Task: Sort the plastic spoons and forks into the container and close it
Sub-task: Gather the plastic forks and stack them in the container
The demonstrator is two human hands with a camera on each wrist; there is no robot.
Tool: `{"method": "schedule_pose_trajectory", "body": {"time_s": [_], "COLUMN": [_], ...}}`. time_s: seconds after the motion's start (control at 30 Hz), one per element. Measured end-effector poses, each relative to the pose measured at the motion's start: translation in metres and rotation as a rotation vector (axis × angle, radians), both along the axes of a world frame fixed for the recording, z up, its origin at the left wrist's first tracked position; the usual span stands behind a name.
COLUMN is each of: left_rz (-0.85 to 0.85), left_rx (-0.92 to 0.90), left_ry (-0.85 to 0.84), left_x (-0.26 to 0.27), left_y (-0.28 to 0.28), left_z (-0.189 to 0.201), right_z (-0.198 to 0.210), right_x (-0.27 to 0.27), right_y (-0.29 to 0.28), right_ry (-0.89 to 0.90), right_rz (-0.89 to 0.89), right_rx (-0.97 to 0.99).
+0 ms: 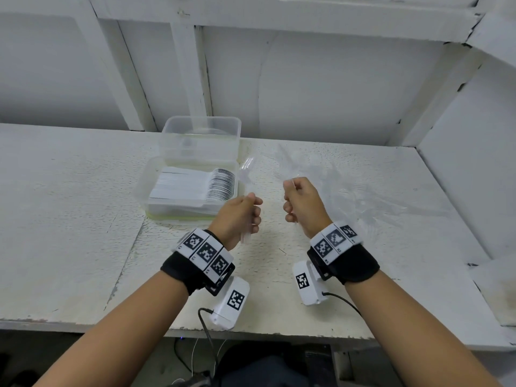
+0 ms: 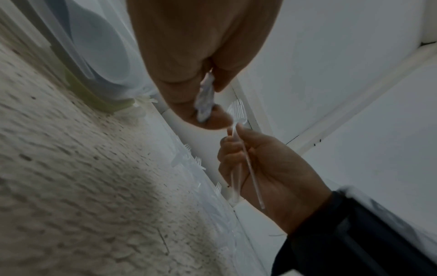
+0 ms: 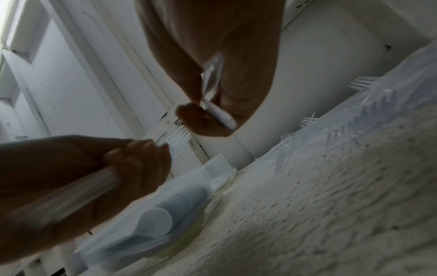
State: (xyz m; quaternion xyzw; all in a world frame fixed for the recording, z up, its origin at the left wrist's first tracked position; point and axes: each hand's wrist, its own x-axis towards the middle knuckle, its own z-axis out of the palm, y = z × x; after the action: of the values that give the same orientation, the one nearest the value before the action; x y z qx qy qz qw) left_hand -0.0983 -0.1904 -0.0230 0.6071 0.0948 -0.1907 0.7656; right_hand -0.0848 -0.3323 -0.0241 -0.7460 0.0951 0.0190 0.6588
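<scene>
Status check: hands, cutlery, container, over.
Left hand grips a bundle of forks. Right hand holds forks. Container open, spoons inside. Loose forks left on table.

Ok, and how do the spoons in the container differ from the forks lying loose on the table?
The spoons are nested in one tidy row inside the open container; the loose forks lie scattered, pointing different ways, on the table to its right. The spoons read as a solid white block; the loose forks look clear and faint against the table. Both are plastic cutlery.
</scene>
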Motion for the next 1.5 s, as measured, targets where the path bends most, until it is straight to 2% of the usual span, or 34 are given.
{"method": "schedule_pose_trajectory", "body": {"time_s": [0.1,0.37,0.5,0.6,0.77,1.0,1.13,1.23,1.33,1.5], "left_rz": [0.06,0.027,-0.048,-0.091,-0.075,-0.049,-0.033,-0.045,-0.035,-0.103], "left_rx": [-0.066,-0.12,-0.095,-0.074,-0.02,0.068,0.043,0.006,-0.112,-0.219], "left_ry": [-0.027,-0.056,-0.089,-0.135,-0.147,-0.091,-0.047,-0.029,0.006,-0.011], "left_x": [0.001,-0.004,-0.006,-0.011,-0.014,-0.015,-0.012,-0.01,-0.01,-0.01], "left_y": [-0.006,-0.017,-0.02,-0.022,-0.024,-0.022,-0.017,-0.012,-0.008,-0.005], "left_z": [-0.001,-0.007,-0.005,-0.001,-0.001,-0.004,-0.004,-0.004,-0.001,0.002], "right_z": [-0.004,-0.005,-0.003,-0.002,-0.006,0.004,0.011,0.011,0.007,0.002], "right_x": [-0.007,-0.021,-0.022,-0.02,-0.016,-0.018,-0.015,-0.013,-0.015,-0.021], "right_y": [0.003,0.018,0.021,0.023,0.024,0.019,0.013,0.009,0.01,0.018], "right_ry": [-0.08,-0.19,-0.202,-0.238,-0.234,-0.186,-0.153,-0.194,-0.216,-0.193], "right_rz": [-0.002,0.064,0.064,0.0,-0.111,-0.062,-0.131,-0.116,-0.074,-0.015], "right_rx": [-0.049,-0.323,-0.42,-0.428,-0.365,-0.244,-0.002,-0.026,-0.038,0.018]}}
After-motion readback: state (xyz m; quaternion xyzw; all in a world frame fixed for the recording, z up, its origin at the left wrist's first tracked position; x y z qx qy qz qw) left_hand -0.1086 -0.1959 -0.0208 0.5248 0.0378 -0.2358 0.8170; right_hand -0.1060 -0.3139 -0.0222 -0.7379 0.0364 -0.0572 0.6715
